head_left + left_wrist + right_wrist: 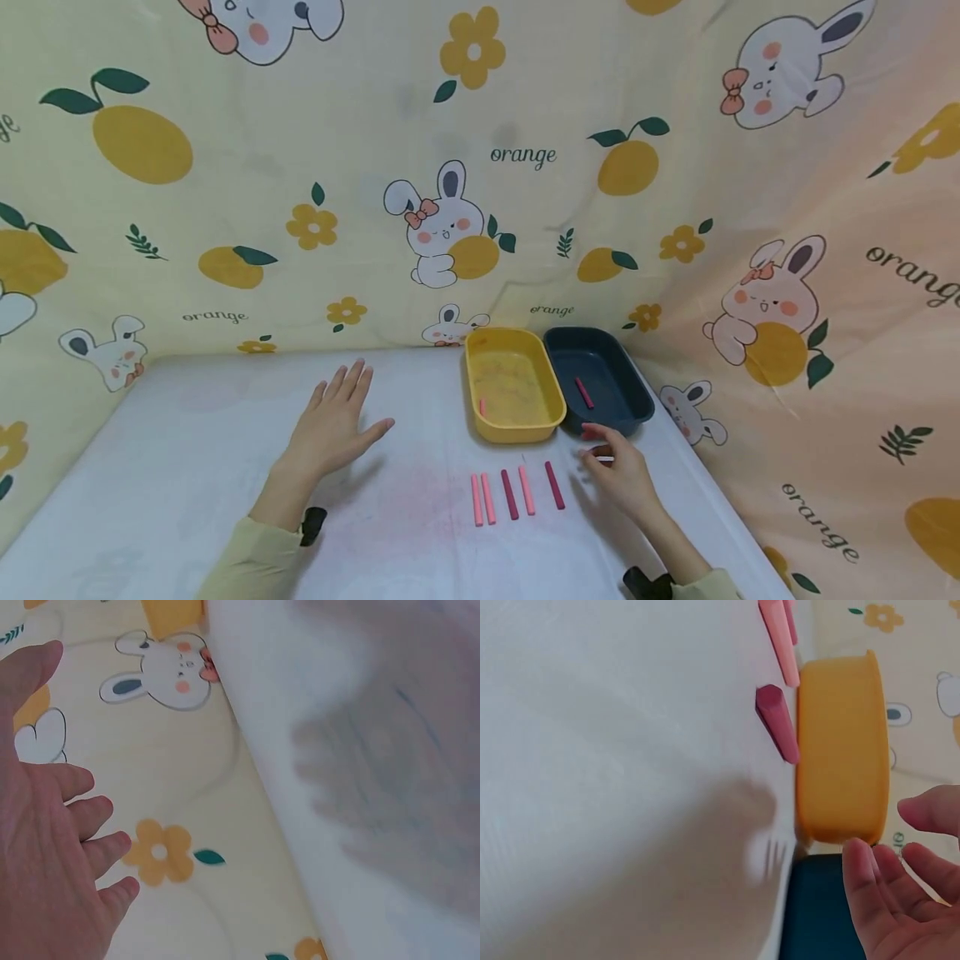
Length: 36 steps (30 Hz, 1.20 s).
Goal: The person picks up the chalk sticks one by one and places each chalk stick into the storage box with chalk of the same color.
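My left hand (pixel 330 425) is held over the left part of the white table, fingers straight and thumb spread, holding nothing; the left wrist view shows the same hand (pixel 60 847). My right hand (pixel 622 479) is by the near edge of the dark blue tray (pixel 645 400). In the right wrist view its thumb and fingers (pixel 870 900) stand apart with nothing between them. A small reddish patch shows at its fingertips in the head view; I cannot tell what it is. Left of this hand lie several crayon-like sticks in a row, some light pink (pixel 488 498), some dark red (pixel 554 485).
The yellow tray (pixel 517 434) stands beside the blue one at the table's back right. A light pink stick (pixel 482 407) is in the yellow tray, a dark red stick (pixel 584 393) in the blue. A patterned cloth (pixel 525 108) hangs behind the white table (pixel 187 467).
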Motion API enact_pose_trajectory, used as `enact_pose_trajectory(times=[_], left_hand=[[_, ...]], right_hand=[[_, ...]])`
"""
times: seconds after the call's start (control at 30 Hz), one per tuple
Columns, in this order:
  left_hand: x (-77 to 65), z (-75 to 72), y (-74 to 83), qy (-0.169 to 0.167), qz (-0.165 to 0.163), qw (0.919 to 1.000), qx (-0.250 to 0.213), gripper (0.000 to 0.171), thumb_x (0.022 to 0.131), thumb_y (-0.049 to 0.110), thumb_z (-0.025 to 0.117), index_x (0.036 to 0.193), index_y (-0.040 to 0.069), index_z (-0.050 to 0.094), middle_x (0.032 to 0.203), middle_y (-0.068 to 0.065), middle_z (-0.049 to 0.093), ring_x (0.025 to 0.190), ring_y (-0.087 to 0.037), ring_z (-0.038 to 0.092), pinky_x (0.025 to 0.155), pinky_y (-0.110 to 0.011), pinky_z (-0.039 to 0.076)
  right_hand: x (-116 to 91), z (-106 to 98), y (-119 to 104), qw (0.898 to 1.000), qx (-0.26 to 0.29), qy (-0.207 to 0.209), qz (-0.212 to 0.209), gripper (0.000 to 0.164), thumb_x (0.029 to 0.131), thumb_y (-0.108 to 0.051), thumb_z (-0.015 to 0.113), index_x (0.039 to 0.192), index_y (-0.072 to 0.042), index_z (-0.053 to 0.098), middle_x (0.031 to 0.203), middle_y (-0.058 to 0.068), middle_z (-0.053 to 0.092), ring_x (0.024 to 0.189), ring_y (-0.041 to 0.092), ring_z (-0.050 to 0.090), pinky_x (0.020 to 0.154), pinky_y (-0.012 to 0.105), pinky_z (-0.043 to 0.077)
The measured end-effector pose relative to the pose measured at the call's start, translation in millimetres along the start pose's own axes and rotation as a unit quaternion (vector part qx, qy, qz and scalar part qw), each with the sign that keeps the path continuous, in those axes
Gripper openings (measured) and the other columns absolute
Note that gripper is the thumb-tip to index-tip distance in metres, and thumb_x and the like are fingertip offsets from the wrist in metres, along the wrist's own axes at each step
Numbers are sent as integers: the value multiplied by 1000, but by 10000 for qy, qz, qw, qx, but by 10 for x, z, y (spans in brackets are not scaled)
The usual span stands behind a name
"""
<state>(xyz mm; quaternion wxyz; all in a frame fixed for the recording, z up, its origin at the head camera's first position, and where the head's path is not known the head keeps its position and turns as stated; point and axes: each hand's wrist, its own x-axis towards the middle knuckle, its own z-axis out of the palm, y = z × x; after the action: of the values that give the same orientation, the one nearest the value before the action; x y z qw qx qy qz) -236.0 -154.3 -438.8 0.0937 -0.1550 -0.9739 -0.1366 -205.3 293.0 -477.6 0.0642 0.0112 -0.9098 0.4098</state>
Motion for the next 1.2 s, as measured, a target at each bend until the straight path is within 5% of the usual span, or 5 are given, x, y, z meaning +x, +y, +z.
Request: enact_pose_trajectory(times=[0.53,1.2], left_hand=[[464,180,486,-358,281,9988,-197,94,99,62,57,164,2,26,172,-17,19,158,-40,15,126,-61,15],[816,377,961,-822,514,9950,-219,95,100,67,50,165,3,22,173,-14,18,160,-35,13,129,-55,11]], right_hand=[[-23,225,-99,9969,47,-491,617,34,94,-6,75,128,-8,69,118,8,65,89,18,65,74,26,60],[23,416,-125,9943,-207,-936,459,27,90,-5,79,115,-7,71,102,4,59,79,17,59,65,24,58]])
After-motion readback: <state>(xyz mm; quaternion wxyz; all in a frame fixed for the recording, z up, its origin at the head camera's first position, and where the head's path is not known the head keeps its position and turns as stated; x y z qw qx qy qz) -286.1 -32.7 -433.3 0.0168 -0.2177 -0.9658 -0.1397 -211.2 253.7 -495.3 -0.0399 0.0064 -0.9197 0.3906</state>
